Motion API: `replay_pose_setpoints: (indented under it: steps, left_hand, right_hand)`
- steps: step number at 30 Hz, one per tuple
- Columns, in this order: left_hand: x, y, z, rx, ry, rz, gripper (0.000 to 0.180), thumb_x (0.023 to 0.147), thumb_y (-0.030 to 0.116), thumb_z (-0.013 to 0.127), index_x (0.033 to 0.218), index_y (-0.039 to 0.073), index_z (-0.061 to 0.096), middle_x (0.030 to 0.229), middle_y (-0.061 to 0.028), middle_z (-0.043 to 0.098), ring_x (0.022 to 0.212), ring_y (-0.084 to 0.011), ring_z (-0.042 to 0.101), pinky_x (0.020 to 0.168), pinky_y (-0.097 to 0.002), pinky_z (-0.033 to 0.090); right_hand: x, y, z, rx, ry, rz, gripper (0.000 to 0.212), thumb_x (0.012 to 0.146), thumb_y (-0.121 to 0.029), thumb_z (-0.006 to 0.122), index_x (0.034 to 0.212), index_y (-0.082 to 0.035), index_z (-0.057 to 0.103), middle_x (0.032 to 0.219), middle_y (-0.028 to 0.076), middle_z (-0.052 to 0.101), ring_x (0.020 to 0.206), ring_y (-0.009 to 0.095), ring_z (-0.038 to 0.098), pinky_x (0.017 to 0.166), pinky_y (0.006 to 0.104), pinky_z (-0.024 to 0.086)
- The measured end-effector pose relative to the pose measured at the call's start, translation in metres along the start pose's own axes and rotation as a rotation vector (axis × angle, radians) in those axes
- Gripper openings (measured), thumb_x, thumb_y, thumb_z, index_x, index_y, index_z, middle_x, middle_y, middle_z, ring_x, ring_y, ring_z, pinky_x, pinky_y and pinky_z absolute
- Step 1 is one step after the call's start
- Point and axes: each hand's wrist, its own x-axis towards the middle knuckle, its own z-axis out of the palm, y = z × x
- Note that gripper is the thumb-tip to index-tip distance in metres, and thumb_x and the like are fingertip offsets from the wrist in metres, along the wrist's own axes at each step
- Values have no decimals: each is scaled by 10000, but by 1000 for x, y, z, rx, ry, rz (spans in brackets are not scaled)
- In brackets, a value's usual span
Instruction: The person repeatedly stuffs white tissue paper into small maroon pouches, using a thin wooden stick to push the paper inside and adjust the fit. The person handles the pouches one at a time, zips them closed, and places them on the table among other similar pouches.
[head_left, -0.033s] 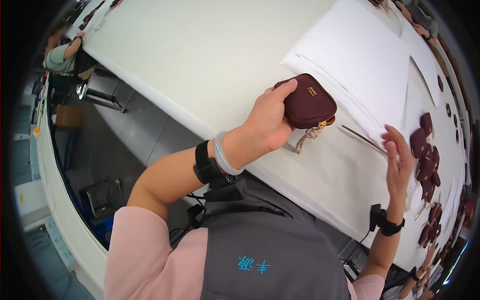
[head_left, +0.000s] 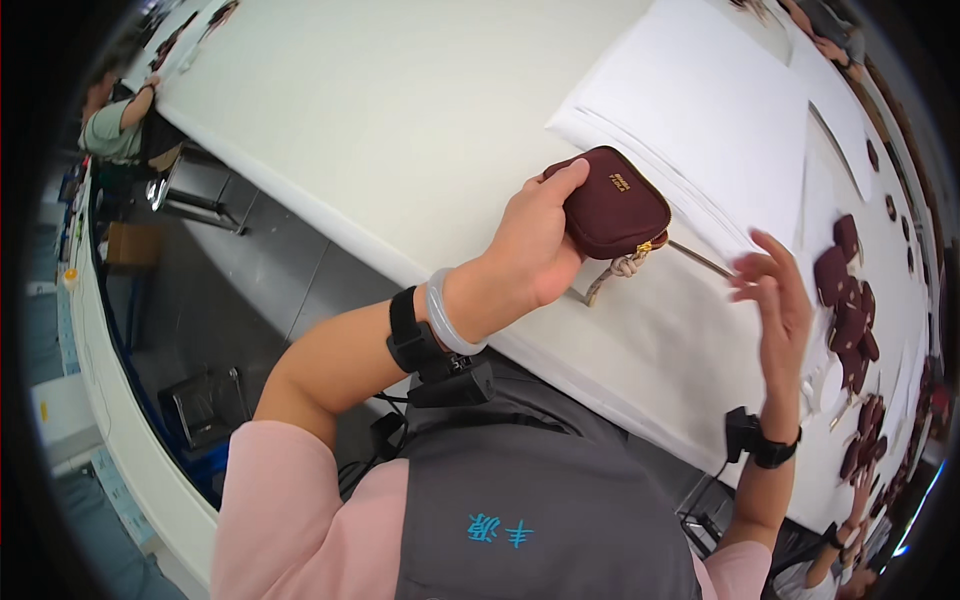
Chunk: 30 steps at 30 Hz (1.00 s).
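In my left hand [head_left: 535,225] is a small dark red zip pouch [head_left: 618,203] with gold lettering, my thumb on top and my fingers beneath. From its gold zip pull [head_left: 645,247] hangs a knotted beige cord [head_left: 622,270]. To the right, my right hand [head_left: 780,310] is raised over the table with its fingers bent and partly blurred. A thin dark rod [head_left: 700,258] runs from those fingers toward the pouch's zip corner. Its far end appears at the pouch's edge; whether they touch is unclear.
White sheets [head_left: 690,120] lie on the white table [head_left: 400,120] beyond the pouch. Several dark red pouches [head_left: 848,315] are heaped at the right, beside a white round object [head_left: 825,385]. Another person [head_left: 118,128] is at the far left; a metal stool [head_left: 198,195] stands below the table edge.
My right hand and the rod have shifted left toward the pouch, and the fingers have curled a little more. My left hand and the pouch have hardly moved.
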Motion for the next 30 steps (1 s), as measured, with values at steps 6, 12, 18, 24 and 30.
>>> replay_pose_setpoints:
  steps: [6,12,18,24,30]
  left_hand:
    - [2,-21,16,142,-96,42,475,1034,240,564,1365,-46,380,1288,-179,549,1188,-281,605,1035,-467,536]
    - [-3,21,7,489,-325,-212,492,1037,312,558,1310,-96,521,1183,-204,660,1064,-320,701,906,-425,620]
    - [-10,21,17,506,-406,-381,548,1036,292,565,1330,-161,477,1240,-273,624,1062,-366,703,862,-376,652]
    - [-16,1,20,659,-287,-227,534,997,264,640,1352,-102,483,1215,-213,637,1095,-318,686,912,-392,633]
    - [-6,2,9,794,-376,-191,529,911,169,763,1328,-51,523,1168,-155,665,1070,-243,697,905,-360,603]
  right_hand:
    - [19,-23,59,434,-140,244,573,975,-184,673,1457,32,451,1109,161,695,918,156,685,763,289,598]
    - [29,-13,39,665,-181,439,428,969,-143,635,1344,50,560,1097,129,703,887,138,699,753,271,591]
    - [33,-5,26,722,-375,566,439,983,-212,631,1327,54,569,1049,135,692,760,132,690,518,265,543]
    - [18,-22,40,427,-232,494,818,815,-378,830,1422,21,453,1086,160,662,706,154,664,446,255,493]
    - [17,-8,32,269,-278,299,818,739,-243,891,1414,-33,480,1163,120,651,920,200,673,654,319,562]
